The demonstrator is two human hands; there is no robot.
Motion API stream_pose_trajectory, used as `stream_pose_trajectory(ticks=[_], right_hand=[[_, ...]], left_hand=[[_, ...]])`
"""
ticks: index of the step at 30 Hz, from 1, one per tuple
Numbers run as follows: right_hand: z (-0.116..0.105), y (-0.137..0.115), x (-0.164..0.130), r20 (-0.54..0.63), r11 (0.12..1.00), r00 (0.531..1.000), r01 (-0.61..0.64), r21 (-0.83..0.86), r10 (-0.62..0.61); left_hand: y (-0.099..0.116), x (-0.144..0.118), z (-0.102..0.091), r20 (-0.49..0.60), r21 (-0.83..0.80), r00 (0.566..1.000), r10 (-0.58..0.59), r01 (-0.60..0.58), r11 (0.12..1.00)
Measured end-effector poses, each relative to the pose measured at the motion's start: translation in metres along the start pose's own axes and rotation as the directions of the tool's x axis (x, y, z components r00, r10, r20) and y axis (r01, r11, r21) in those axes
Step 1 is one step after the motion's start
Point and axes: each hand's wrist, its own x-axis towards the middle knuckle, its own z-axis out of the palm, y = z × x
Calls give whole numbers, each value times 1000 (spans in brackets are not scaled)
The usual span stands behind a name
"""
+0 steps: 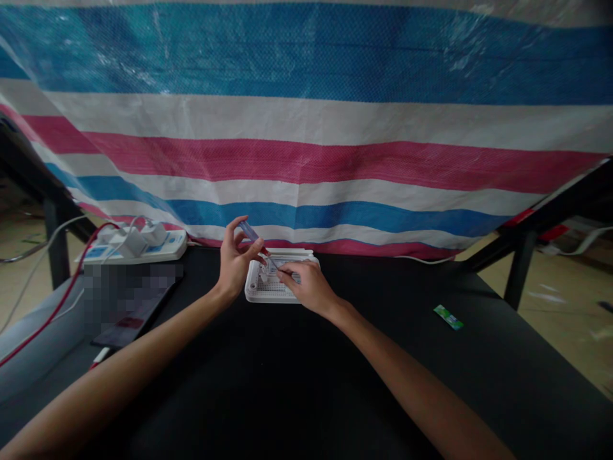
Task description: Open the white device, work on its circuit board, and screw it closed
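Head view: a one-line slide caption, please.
Left hand angles a screwdriver over a white case on a black table, right hand near the tip.

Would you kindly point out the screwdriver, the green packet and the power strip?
Screwdriver [248,230]: head view, on its handle.
Green packet [449,317]: head view, on its middle.
Power strip [173,245]: head view, on its right end.

Makeshift workspace: striped plastic sheeting [306,121] behind a black tabletop [268,364]

On the table [268,383], a case [272,288] lies right of a device [136,322], left of a packet [449,317], before a sheet [306,118].
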Motion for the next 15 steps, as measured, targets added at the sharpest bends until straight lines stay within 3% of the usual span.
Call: stream_pose_trajectory(ticks=[8,15], right_hand=[[-4,4,2,12,999,999,-53,-7,53],[-11,2,3,27,988,988,-152,12,151]], left_hand=[[3,11,-8,21,29,994,-108,107,994],[-3,33,-40,148,265,944,-296,251,931]])
